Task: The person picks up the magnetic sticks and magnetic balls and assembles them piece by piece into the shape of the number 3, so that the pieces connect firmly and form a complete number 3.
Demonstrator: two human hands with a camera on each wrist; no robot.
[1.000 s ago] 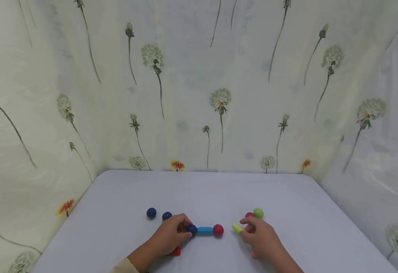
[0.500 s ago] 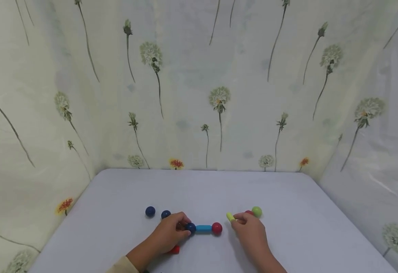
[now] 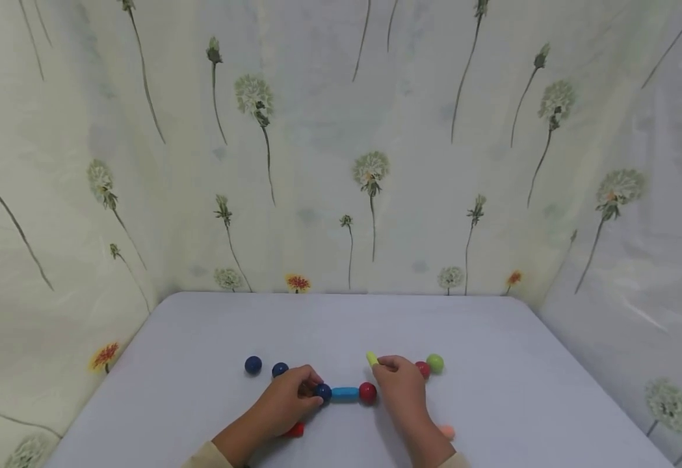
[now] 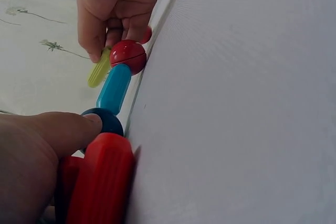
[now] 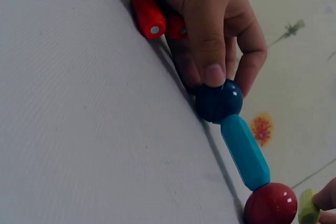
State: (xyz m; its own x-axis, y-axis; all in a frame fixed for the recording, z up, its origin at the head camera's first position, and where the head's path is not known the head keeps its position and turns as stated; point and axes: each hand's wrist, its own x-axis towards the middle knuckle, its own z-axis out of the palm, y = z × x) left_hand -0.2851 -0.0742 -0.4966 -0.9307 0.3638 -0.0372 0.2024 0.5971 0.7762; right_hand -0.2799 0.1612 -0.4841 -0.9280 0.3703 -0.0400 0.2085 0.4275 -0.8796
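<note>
The left hand point(image 3: 290, 400) pinches a dark blue ball point(image 3: 324, 392), with the thumb on one side and fingers on the other. The right hand point(image 3: 402, 390) pinches a yellow-green stick point(image 3: 372, 359) between thumb and fingers.

The yellow-green stick pokes out past the fingertips. Its long way runs slantwise, and its free end points away from the person and a bit to the left. It is near the red ball point(image 3: 367, 392), on the far side of it, with a gap between them.

The dark blue ball, a light blue stick point(image 3: 345, 394) and the red ball touch in one row. The light blue stick lies between the balls, its long way going from left to right across the bench point(image 3: 341, 325).

Close by the left hand are two red sticks, a front one point(image 5: 148, 15) and a back one point(image 5: 177, 27); the left hand hides part of them from above. The front one has a shiny round spot on its end.

Farther off, on the left, sit a lone blue ball point(image 3: 253, 365) and a half-hidden blue ball point(image 3: 280, 369) behind the left hand. On the right, a far red ball point(image 3: 422, 370) sits against a green ball point(image 3: 435, 363). A pale orange piece point(image 3: 447, 432) peeks out beside the right wrist. Behind it all hangs a flowery cloth point(image 3: 317, 130)
</note>
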